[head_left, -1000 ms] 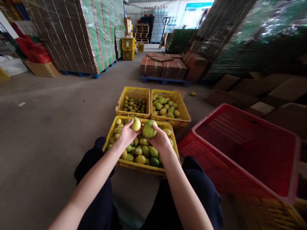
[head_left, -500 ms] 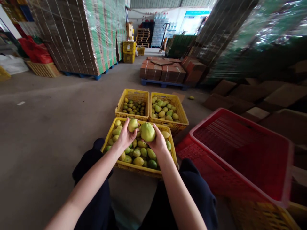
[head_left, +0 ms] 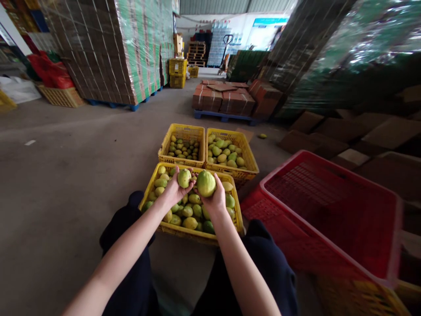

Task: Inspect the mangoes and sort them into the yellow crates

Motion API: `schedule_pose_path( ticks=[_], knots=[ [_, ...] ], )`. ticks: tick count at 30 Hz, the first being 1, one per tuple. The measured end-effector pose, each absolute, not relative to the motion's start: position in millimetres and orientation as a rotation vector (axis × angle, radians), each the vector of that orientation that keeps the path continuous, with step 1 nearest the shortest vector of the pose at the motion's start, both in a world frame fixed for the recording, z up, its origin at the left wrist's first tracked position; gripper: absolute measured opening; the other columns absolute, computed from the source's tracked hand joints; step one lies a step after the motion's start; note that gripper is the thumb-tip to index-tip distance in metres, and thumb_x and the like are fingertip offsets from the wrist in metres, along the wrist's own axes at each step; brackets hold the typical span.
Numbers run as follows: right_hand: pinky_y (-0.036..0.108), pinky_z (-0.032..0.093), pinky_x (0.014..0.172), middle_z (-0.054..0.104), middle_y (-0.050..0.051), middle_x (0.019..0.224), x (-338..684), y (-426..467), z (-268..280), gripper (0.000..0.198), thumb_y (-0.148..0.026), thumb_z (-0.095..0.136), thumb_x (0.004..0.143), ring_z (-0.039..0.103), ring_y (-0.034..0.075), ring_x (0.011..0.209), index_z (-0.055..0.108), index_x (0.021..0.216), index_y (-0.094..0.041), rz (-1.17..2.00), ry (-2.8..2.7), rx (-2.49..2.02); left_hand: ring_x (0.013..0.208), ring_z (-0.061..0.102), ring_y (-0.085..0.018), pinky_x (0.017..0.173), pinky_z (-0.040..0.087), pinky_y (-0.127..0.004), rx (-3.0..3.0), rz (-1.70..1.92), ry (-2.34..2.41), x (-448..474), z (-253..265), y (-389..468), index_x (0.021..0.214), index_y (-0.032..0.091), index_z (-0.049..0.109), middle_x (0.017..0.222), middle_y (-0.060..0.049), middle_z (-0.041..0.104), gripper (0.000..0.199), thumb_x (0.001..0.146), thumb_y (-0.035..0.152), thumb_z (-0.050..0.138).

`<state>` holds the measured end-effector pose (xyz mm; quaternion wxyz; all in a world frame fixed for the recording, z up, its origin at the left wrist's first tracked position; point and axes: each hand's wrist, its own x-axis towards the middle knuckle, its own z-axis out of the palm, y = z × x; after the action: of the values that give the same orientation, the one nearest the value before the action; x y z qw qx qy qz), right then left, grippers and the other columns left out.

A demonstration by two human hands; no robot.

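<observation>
Between the fingers of my left hand [head_left: 173, 191] is a small yellow-green lemon [head_left: 184, 178] with dark specks. A bigger, rounder green-yellow lemon [head_left: 206, 183] rests in my right hand [head_left: 215, 201], its fingers curled around the side and underneath. Both hands hover side by side over a yellow plastic crate [head_left: 189, 235], close together. Loose lemons [head_left: 190, 223], some yellow and some green, fill that crate, and my forearms and hands cover part of them.
Behind stand two yellow crates, the left [head_left: 181, 161] holding smaller fruit and the right [head_left: 251, 163] larger fruit. A red crate [head_left: 292, 210] is at my right, beside cardboard pieces [head_left: 338, 131]. Cartons [head_left: 226, 98] sit on a blue pallet; one fruit [head_left: 262, 136] lies on the floor.
Both hands have shifted slightly to the right with their lemons. The lemons have turned a little in the fingers, showing different sides.
</observation>
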<state>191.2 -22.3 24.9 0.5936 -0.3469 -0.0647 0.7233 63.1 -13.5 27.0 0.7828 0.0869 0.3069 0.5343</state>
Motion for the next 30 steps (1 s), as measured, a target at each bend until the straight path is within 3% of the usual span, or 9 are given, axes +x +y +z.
schedule_pose_path(
  ticks=[7, 11, 14, 17, 20, 22, 24, 27, 30],
  knots=[
    [0.023, 0.052, 0.046, 0.075, 0.005, 0.078, 206, -28, 33, 0.026, -0.044, 0.059, 0.088, 0.067, 0.017, 0.063, 0.066, 0.086, -0.019, 1.792, -0.114, -0.676, 0.056, 0.063, -0.011, 0.05, 0.054, -0.018, 0.394, 1.107, 0.727, 59, 26, -16, 0.099, 0.019, 0.067, 0.078, -0.003, 0.068, 0.035, 0.1, 0.048, 0.048],
    [0.019, 0.048, 0.044, 0.071, 0.001, 0.078, 246, -27, 45, 0.023, -0.044, 0.057, 0.087, 0.063, 0.013, 0.061, 0.065, 0.088, -0.022, 1.69, -0.06, -0.535, 0.051, 0.063, -0.014, 0.046, 0.052, -0.021, 0.718, 0.766, 0.832, 68, 5, -41, 0.095, 0.019, 0.071, 0.072, -0.005, 0.068, 0.035, 0.095, 0.05, 0.057],
    [0.018, 0.05, 0.046, 0.07, 0.0, 0.081, 284, -31, 54, 0.023, -0.045, 0.055, 0.085, 0.063, 0.012, 0.064, 0.064, 0.092, -0.025, 1.552, -0.061, -0.444, 0.046, 0.062, -0.016, 0.048, 0.055, -0.028, 0.868, 0.349, 0.78, 74, -37, -81, 0.079, 0.021, 0.072, 0.07, -0.007, 0.068, 0.038, 0.091, 0.054, 0.059],
    [0.017, 0.052, 0.048, 0.07, -0.001, 0.081, 307, -39, 60, 0.026, -0.045, 0.054, 0.084, 0.064, 0.011, 0.066, 0.062, 0.096, -0.024, 1.478, 0.02, -0.417, 0.043, 0.063, -0.023, 0.042, 0.054, -0.039, 1.018, -0.083, 0.804, 72, -88, -121, 0.063, 0.024, 0.067, 0.061, -0.003, 0.063, 0.039, 0.085, 0.055, 0.065],
    [0.017, 0.052, 0.047, 0.07, 0.001, 0.08, 311, -46, 60, 0.027, -0.044, 0.05, 0.085, 0.064, 0.012, 0.066, 0.062, 0.097, -0.023, 1.498, 0.135, -0.479, 0.037, 0.061, -0.027, 0.033, 0.048, -0.044, 1.085, -0.254, 0.813, 67, -112, -129, 0.059, 0.024, 0.063, 0.057, 0.0, 0.061, 0.036, 0.077, 0.054, 0.071],
    [0.017, 0.052, 0.046, 0.07, 0.003, 0.081, 309, -48, 57, 0.027, -0.043, 0.048, 0.087, 0.064, 0.012, 0.065, 0.062, 0.098, -0.022, 1.54, 0.188, -0.541, 0.038, 0.061, -0.025, 0.031, 0.046, -0.037, 1.027, -0.147, 0.836, 64, -98, -107, 0.064, 0.023, 0.065, 0.057, -0.002, 0.063, 0.033, 0.079, 0.052, 0.072],
    [0.017, 0.052, 0.045, 0.07, 0.003, 0.081, 307, -49, 53, 0.025, -0.04, 0.049, 0.087, 0.064, 0.013, 0.065, 0.062, 0.098, -0.022, 1.564, 0.215, -0.59, 0.046, 0.065, -0.021, 0.037, 0.05, -0.029, 0.858, 0.201, 0.882, 57, -63, -68, 0.073, 0.02, 0.067, 0.062, -0.006, 0.067, 0.035, 0.086, 0.053, 0.065],
    [0.021, 0.053, 0.045, 0.072, 0.003, 0.081, 308, -52, 46, 0.023, -0.036, 0.052, 0.085, 0.064, 0.014, 0.064, 0.064, 0.099, -0.023, 1.551, 0.211, -0.66, 0.078, 0.075, -0.029, 0.062, 0.062, -0.033, 0.455, 0.801, 0.814, 37, -4, -11, 0.112, 0.009, 0.063, 0.088, -0.019, 0.072, 0.06, 0.097, 0.062, 0.039],
    [0.024, 0.053, 0.044, 0.074, 0.004, 0.082, 310, -54, 39, 0.021, -0.035, 0.053, 0.085, 0.065, 0.016, 0.063, 0.066, 0.097, -0.024, 1.535, 0.202, -0.737, 0.088, 0.076, -0.03, 0.074, 0.063, -0.038, 0.269, 1.109, 0.817, 17, 26, 12, 0.139, 0.003, 0.044, 0.098, -0.02, 0.07, 0.064, 0.102, 0.052, 0.029]
  ],
)
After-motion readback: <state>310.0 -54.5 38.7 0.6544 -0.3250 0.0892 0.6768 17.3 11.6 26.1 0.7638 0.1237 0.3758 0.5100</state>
